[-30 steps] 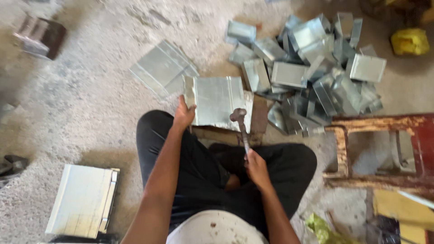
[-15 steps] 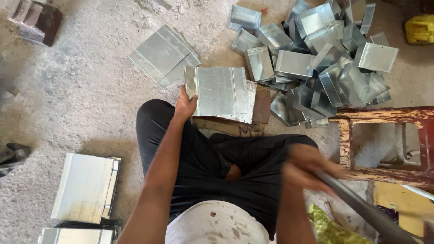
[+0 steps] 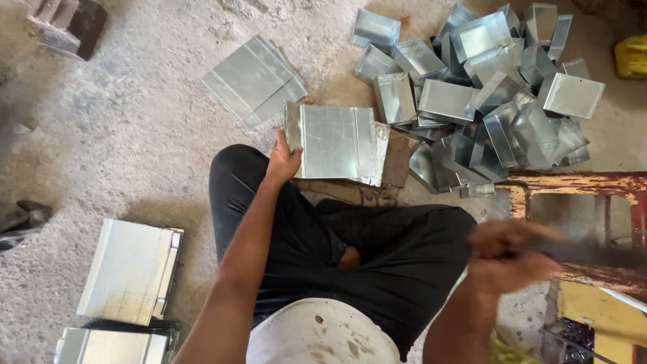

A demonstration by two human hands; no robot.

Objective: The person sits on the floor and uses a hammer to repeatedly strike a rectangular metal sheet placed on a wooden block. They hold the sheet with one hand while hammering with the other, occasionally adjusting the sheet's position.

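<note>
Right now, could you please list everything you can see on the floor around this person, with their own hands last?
Flat silver sheet-metal panel: one, on a brown block in front of the knees.
Brown block: one, under that panel.
Folded silver sheet-metal boxes: a large heap, too many to count, upper right.
Flat silver sheets: a small stack, upper centre.
Silver folded panels: a few, lower left.
Worn red wooden frame: one, right.
Yellow object: one, top right edge.
Left hand: grips the panel's left edge.
Right hand: blurred, holding a dark handle.
</note>
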